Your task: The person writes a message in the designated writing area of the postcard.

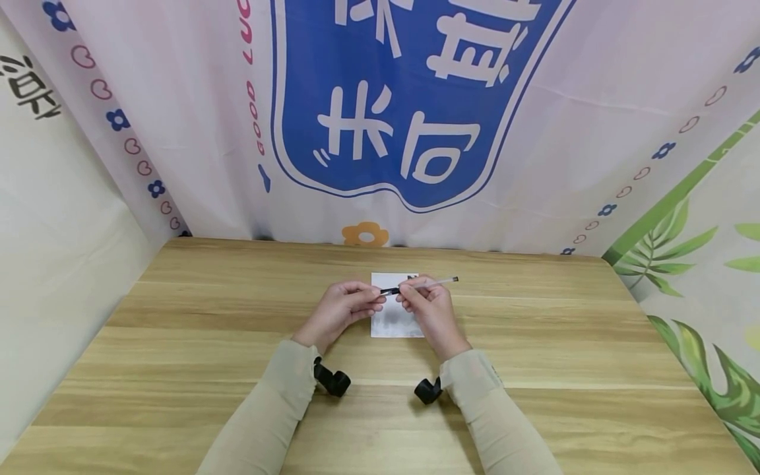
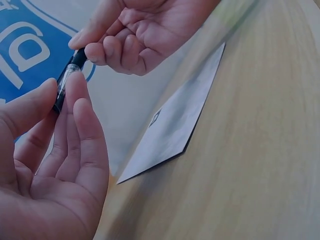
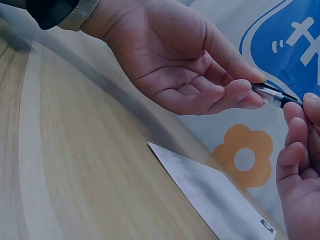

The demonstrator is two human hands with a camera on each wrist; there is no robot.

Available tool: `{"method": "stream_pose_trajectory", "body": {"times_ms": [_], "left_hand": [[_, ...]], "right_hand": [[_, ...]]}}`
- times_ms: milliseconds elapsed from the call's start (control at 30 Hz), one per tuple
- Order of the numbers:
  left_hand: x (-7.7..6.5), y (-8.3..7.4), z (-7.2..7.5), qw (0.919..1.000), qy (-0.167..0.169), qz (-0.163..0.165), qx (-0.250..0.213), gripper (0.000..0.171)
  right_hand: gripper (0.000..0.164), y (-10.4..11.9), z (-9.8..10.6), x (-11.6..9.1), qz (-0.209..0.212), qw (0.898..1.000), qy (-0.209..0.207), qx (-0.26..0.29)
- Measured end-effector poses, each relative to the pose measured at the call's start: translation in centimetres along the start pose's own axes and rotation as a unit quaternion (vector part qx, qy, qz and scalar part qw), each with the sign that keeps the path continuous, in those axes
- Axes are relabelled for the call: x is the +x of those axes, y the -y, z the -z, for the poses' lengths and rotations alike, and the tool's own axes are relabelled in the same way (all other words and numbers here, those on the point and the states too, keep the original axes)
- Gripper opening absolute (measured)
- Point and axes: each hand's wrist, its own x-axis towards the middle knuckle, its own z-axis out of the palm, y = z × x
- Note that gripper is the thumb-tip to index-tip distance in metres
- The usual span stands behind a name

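Note:
A pen [image 1: 446,280] with a clear barrel is held between both hands, above the table. My left hand [image 1: 344,305] pinches its clear cap [image 3: 270,95], which has a dark clip, between thumb and fingertips. With thumb and index finger, my right hand [image 1: 430,307] grips the pen at its black section [image 2: 79,57], close beside the cap. The rest of the barrel sticks out past the right hand, towards the right. Below the hands lies a white rectangular sheet of paper [image 1: 392,324] with a small dark mark near a far corner; the right hand partly covers it in the head view.
The wood-grain table [image 1: 178,316] extends to both sides. A printed curtain [image 1: 225,132] with a blue badge and an orange flower hangs behind its far edge. Black wrist devices [image 1: 332,382] sit at both sleeve cuffs.

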Motion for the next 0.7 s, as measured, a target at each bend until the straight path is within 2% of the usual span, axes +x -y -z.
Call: {"method": "stream_pose_trajectory", "body": {"times_ms": [200,633,700], "left_hand": [[-0.07,-0.15,0.37,0.9998,0.005,0.019,-0.004,0.012],[-0.27,-0.57,0.54,0.9988,0.009,0.045,-0.016,0.012],[-0.26,-0.58,0.61,0.9986,0.010,0.048,-0.016,0.013]], "right_hand": [[0.030,-0.14,0.05,0.01,0.007,1.000,0.012,-0.006],[0.008,-0.37,0.09,0.07,0.016,0.999,0.014,-0.035],[0.016,-0.41,0.09,0.08,0.019,0.999,0.013,-0.044]]}}
